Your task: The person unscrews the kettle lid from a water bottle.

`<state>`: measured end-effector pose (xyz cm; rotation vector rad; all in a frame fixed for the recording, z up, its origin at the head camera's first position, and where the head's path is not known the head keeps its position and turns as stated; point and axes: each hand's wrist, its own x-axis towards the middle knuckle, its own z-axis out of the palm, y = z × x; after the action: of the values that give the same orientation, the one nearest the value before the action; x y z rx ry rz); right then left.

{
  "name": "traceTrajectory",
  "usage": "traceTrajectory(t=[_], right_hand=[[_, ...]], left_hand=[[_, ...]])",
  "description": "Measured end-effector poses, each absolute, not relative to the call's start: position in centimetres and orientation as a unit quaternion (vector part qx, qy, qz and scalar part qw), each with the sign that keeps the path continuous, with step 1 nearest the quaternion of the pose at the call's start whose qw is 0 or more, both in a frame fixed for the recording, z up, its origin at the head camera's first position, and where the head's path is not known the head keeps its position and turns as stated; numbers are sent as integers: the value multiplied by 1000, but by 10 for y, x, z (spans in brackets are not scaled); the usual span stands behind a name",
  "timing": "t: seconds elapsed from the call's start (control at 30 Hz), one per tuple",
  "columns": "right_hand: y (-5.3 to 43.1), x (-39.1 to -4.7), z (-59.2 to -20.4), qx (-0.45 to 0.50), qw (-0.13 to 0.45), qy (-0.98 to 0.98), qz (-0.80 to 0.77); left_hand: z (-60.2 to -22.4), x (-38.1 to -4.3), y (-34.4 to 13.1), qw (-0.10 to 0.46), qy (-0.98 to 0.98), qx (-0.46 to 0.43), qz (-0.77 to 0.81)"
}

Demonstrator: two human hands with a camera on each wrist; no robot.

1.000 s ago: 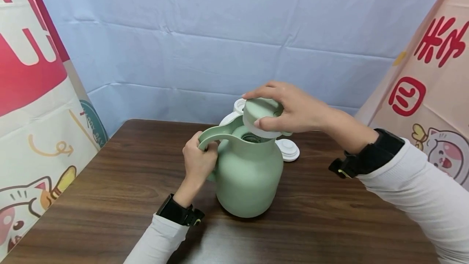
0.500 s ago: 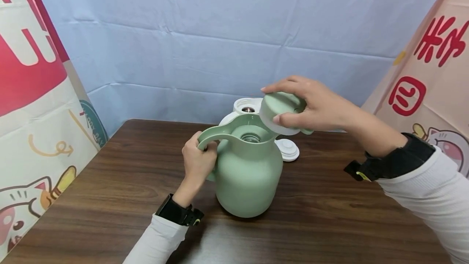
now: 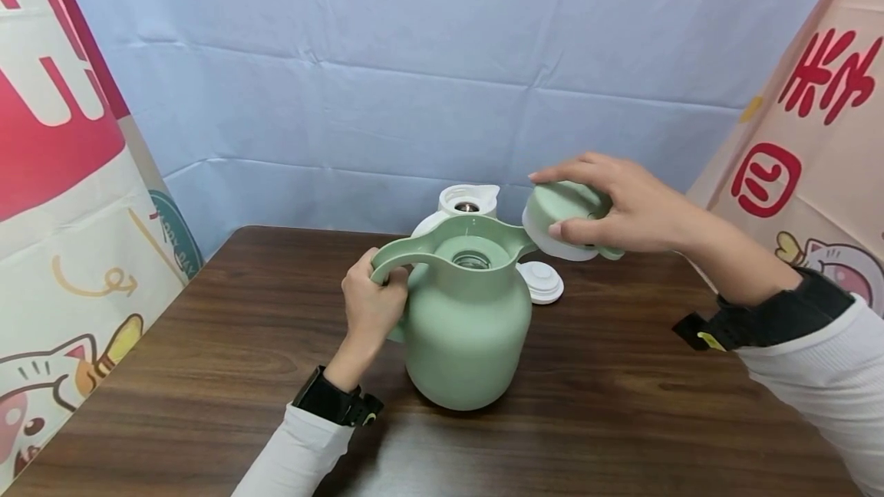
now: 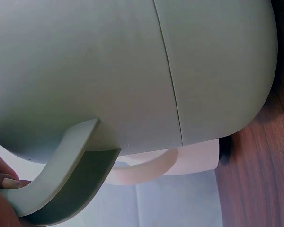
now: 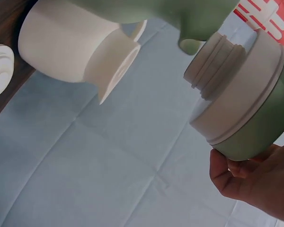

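Observation:
A light green thermos jug [image 3: 470,336] stands upright on the table, its round mouth uncovered. My left hand [image 3: 373,301] grips the jug's handle [image 3: 404,253]; in the left wrist view the fingers curl round the handle's lower part [image 4: 61,179]. Beside the spout, my right hand [image 3: 615,205] holds the green and white lid [image 3: 566,213] by its sides, above the table. The right wrist view shows the lid's white threaded stem [image 5: 215,64] close to the jug's spout [image 5: 191,45]. Whether they touch I cannot tell.
Behind the green jug stands a white jug [image 3: 470,198] with its mouth uncovered. A white lid [image 3: 542,282] lies on the brown wooden table [image 3: 621,405] to the right. A pale blue cloth [image 3: 345,98] hangs behind, with printed cloths at both sides.
My right hand has carried the lid from above the jug's mouth to the right, past the spout, baring the mouth. The left hand stays on the handle.

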<state>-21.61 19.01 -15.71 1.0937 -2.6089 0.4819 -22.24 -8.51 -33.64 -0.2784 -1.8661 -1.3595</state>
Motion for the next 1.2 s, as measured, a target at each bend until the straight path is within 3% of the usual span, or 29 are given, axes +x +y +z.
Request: traceTrajectory(t=[0.37, 0.83, 1.2], right_hand=[[211, -216, -165, 368, 151, -905, 152], [227, -220, -188, 312, 80, -936, 143], [232, -224, -210, 320, 42, -938, 129]], left_hand=[[-335, -221, -85, 394, -737, -103, -540], [-335, -222, -85, 395, -740, -103, -535], [-335, -222, -85, 397, -740, -103, -534]])
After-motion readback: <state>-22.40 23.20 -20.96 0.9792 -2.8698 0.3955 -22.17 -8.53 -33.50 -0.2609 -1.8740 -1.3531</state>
